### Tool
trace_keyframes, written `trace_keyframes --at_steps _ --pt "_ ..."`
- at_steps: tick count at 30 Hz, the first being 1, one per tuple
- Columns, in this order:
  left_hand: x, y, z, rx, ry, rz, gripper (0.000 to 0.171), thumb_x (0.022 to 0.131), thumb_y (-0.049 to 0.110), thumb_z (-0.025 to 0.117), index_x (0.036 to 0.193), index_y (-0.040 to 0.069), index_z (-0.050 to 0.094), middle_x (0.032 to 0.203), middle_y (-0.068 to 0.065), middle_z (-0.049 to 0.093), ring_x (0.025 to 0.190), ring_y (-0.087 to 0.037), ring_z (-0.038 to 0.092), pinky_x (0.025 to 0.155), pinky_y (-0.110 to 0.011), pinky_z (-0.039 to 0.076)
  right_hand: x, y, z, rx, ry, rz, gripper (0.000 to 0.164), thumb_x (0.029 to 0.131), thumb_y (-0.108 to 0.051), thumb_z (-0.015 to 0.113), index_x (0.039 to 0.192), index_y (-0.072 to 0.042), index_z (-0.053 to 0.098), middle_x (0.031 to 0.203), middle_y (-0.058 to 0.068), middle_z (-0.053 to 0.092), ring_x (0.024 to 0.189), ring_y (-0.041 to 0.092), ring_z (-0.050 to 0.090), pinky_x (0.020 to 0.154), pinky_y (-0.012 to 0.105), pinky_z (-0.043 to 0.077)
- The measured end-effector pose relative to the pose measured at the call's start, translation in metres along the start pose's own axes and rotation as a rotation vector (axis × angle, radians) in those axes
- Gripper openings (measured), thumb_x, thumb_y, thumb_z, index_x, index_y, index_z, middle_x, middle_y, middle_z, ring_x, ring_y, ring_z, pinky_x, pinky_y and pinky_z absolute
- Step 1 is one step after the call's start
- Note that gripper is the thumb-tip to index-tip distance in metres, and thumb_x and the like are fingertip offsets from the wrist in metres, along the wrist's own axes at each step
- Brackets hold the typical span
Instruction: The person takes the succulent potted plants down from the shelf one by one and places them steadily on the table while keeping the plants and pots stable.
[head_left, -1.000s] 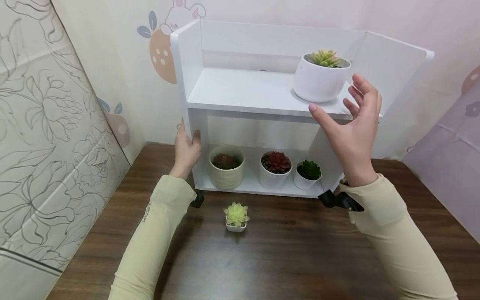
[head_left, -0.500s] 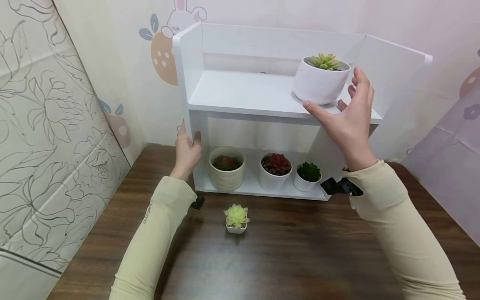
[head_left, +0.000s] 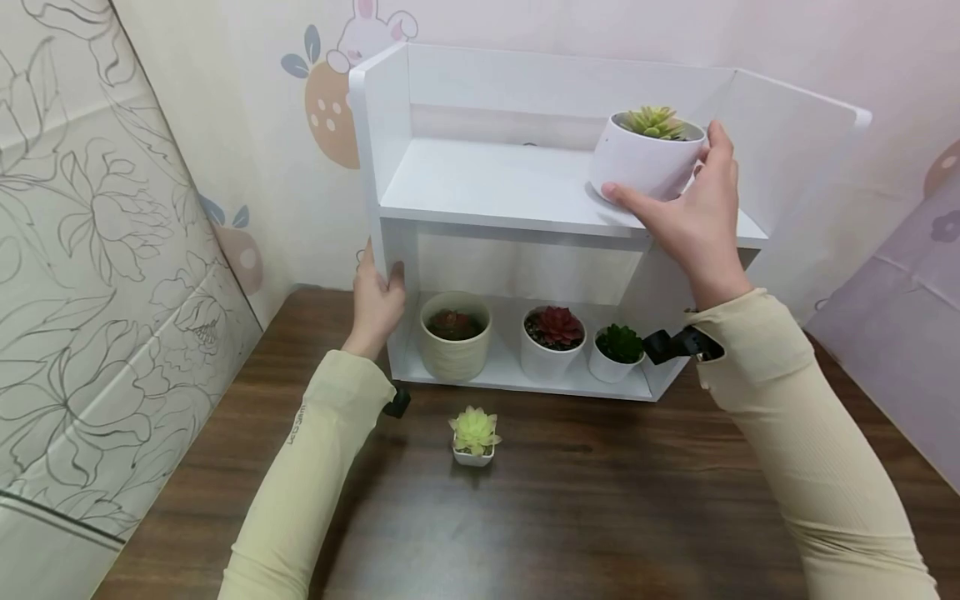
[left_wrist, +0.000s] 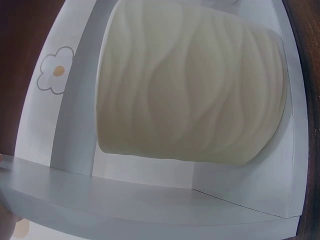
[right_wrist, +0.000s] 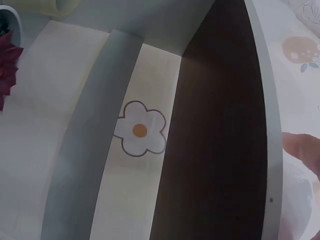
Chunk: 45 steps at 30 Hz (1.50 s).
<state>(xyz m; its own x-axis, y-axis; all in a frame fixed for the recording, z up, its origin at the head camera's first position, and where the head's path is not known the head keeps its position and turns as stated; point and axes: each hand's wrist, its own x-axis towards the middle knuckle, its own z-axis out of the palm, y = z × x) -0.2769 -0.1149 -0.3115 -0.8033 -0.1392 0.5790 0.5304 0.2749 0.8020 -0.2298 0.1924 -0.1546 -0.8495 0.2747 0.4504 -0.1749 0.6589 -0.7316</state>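
A white two-tier shelf [head_left: 487,179] stands on the wooden table. My right hand [head_left: 697,221] grips a round white pot with a yellow-green succulent [head_left: 641,158] on the upper tier, thumb low on its front, fingers around its right side. The pot leans slightly. Part of it, a white curve [right_wrist: 295,200], shows beside a fingertip at the right wrist view's edge. On the shelf's left side panel, my left hand [head_left: 378,308] holds with the thumb inside and fingers outside. Nearest to it, on the lower tier, is a cream wavy-ribbed pot [left_wrist: 190,85] with a reddish plant.
Also on the lower tier are a red succulent in a white pot [head_left: 553,333] and a smaller dark green one [head_left: 618,346]. A small yellow-green succulent [head_left: 474,432] in a square white pot sits on the table [head_left: 525,517] before the shelf. A patterned wall stands behind.
My right hand has moved left and inward from beside the white pot and taken hold of it; the pot now tilts a little. The left hand stays on the side panel.
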Motion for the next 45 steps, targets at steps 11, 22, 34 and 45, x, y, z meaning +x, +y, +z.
trace_keyframes --at_steps 11,22,34,45 --pt "0.000 0.003 0.001 -0.001 -0.003 -0.008 0.042 0.093 -0.001 0.044 0.135 0.000 0.042 0.126 -0.023 0.053 0.120 -0.037 0.051 0.102 -0.054 0.041 0.011 -0.007 0.002 -0.022 -0.018 0.084 0.120 0.070 -0.050 0.078 0.154 -0.017 -0.002 0.160 0.002 0.011 0.143 0.013 0.018 0.118 0.025 0.016" --pt "0.001 0.002 0.001 -0.012 -0.006 -0.002 0.043 0.093 -0.001 0.043 0.136 -0.001 0.041 0.127 -0.025 0.052 0.121 -0.038 0.050 0.103 -0.055 0.040 0.014 -0.008 0.005 -0.006 -0.007 0.090 0.119 0.069 -0.048 0.080 0.154 -0.018 0.002 0.158 0.002 0.020 0.139 0.013 0.025 0.115 0.024 0.020" --pt "0.000 0.002 -0.001 -0.010 -0.006 -0.014 0.044 0.094 -0.001 0.043 0.138 -0.001 0.040 0.129 -0.026 0.051 0.123 -0.040 0.049 0.104 -0.055 0.039 0.012 -0.007 0.006 0.043 0.048 0.082 0.111 0.067 -0.042 0.082 0.151 -0.021 0.013 0.152 -0.002 0.030 0.130 0.009 0.032 0.108 0.020 0.027" --pt "-0.002 0.002 -0.002 -0.003 -0.011 -0.031 0.044 0.094 0.000 0.044 0.138 0.000 0.039 0.129 -0.025 0.051 0.124 -0.039 0.048 0.105 -0.055 0.039 -0.001 -0.004 0.000 0.171 0.074 0.026 0.101 0.065 -0.033 0.085 0.145 -0.024 0.024 0.141 -0.004 0.042 0.114 0.004 0.042 0.098 0.021 0.036"
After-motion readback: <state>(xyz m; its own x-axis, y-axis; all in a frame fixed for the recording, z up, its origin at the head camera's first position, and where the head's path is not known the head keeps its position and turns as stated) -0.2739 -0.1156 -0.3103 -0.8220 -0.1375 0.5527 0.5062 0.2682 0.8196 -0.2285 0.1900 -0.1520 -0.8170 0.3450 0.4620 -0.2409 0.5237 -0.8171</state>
